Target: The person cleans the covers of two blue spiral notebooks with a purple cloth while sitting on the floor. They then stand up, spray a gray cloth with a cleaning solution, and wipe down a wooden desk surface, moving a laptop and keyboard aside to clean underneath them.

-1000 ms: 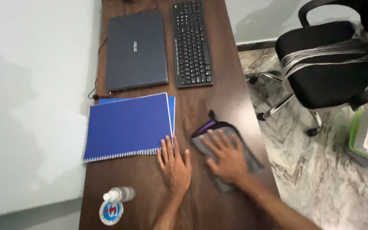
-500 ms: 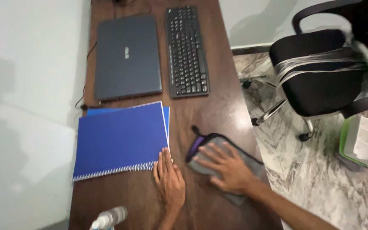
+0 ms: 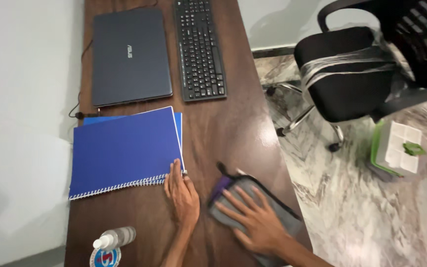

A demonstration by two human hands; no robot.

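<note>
A long, dark brown wooden desk (image 3: 238,128) runs up the view, its polished top catching a glare near the right edge. It stands against a pale wall (image 3: 21,99) on the left; to the right the floor (image 3: 362,212) is grey and white marbled tile.

The left hand (image 3: 181,193) lies flat on the wood, fingers straight and together, gripping nothing; its fingertips touch the lower right corner of a blue spiral notebook (image 3: 124,151), which rests on a second blue one. The right hand (image 3: 253,217) presses palm down with fingers spread on a grey cloth pouch (image 3: 277,207) with a purple patch at its near end, close to the desk's right edge; it may be a zip case, though the blur makes that hard to tell.

Farther up lie a closed dark laptop (image 3: 129,54) and a black keyboard (image 3: 198,49), side by side. A small clear bottle (image 3: 114,238) lies near the bottom edge. A black office chair (image 3: 357,69) stands on the tiles, with a green and white box (image 3: 396,148) nearby.
</note>
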